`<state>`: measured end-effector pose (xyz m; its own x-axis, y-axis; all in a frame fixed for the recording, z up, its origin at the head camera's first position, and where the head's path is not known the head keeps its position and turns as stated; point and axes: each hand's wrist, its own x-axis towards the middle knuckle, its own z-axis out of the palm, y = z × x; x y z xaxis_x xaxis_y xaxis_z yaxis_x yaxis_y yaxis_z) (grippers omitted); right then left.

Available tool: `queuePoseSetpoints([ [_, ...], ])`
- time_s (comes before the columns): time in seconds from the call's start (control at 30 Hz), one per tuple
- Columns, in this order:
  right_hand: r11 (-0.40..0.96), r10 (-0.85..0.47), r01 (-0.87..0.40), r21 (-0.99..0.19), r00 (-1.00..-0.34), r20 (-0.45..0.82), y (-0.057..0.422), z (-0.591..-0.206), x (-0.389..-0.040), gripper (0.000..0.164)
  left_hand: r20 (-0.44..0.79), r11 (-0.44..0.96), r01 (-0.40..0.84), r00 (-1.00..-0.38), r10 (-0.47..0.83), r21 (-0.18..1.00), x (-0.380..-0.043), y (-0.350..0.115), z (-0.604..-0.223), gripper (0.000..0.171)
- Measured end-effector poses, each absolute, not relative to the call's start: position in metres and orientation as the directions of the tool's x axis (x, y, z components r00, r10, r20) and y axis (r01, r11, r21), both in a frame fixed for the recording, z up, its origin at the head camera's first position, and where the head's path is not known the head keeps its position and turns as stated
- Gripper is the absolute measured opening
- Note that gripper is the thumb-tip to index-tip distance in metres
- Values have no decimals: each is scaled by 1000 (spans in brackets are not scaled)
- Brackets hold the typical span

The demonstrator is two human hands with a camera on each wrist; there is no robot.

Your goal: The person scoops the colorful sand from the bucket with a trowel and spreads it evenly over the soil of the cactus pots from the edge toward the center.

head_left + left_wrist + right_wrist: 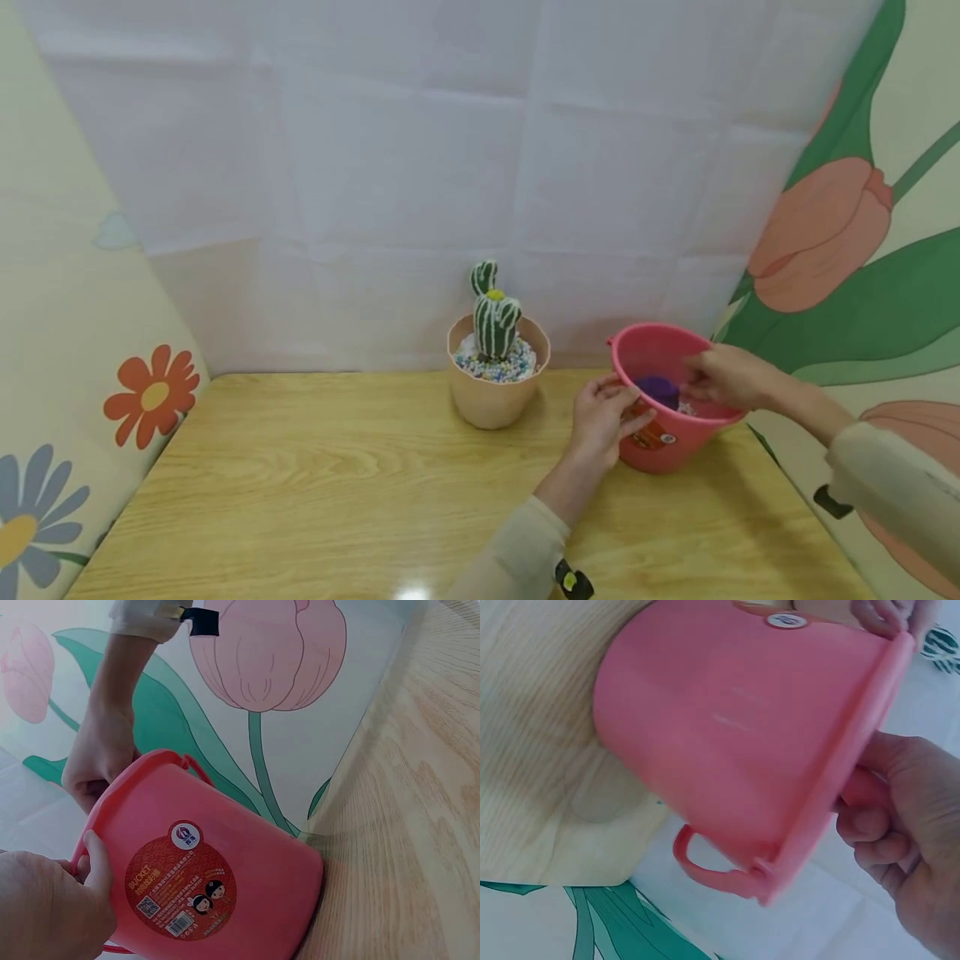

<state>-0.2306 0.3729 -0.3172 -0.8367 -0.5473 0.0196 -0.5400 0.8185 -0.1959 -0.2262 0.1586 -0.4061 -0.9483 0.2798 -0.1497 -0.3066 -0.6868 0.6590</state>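
Observation:
A pink bucket (pixel 660 446) stands on the table's right side, its printed label (pixel 180 881) showing in the left wrist view. The left hand (pixel 600 417) grips its near-left rim, thumb pressed against the outer wall. Over the opening, the right hand (pixel 723 375) has its fingers curled round a pink handle-like piece (pixel 868 791); the rim hides its lower end, so its kind cannot be told. Inside the bucket are a purple object (pixel 658 392) and some small pale beads (pixel 686 408).
Left of the bucket stands a peach pot (pixel 491 404) with a green-and-white cactus (pixel 495 329) set in white and coloured beads. A white cloth (pixel 405 167) hangs behind the wooden table (pixel 300 500). Flower-patterned walls rise at both sides. The bucket's loop handle (pixel 712 874) hangs outside.

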Motion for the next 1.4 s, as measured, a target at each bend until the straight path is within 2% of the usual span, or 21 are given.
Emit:
queuePoseSetpoints([
  [0.13,779,-578,-567,-266,-815,44,380,-311,-225,24,-148,-686,-308,-947,284,659,-225,160,-407,33],
  [0.3,741,-586,-573,-350,-807,79,392,-303,-219,37,-146,-691,-307,-948,283,654,-225,161,-408,32],
  [0.37,734,-578,-558,-388,-813,75,397,-301,-216,36,-147,-691,-308,-948,283,654,-225,161,-408,33],
  [0.53,726,-512,-426,-539,-859,-11,409,-303,-209,21,-160,-687,-320,-944,288,652,-225,161,-409,35],
  [0.77,703,-422,-273,-657,-904,-76,422,-307,-202,16,-160,-685,-334,-939,306,647,-226,161,-409,34],
  [1.1,626,-366,-135,-768,-920,-136,431,-308,-196,19,-134,-688,-325,-939,318,649,-229,158,-408,38],
  [1.4,595,-233,2,-804,-957,-175,435,-313,-191,37,-152,-651,-296,-951,269,699,-230,158,-410,32],
])
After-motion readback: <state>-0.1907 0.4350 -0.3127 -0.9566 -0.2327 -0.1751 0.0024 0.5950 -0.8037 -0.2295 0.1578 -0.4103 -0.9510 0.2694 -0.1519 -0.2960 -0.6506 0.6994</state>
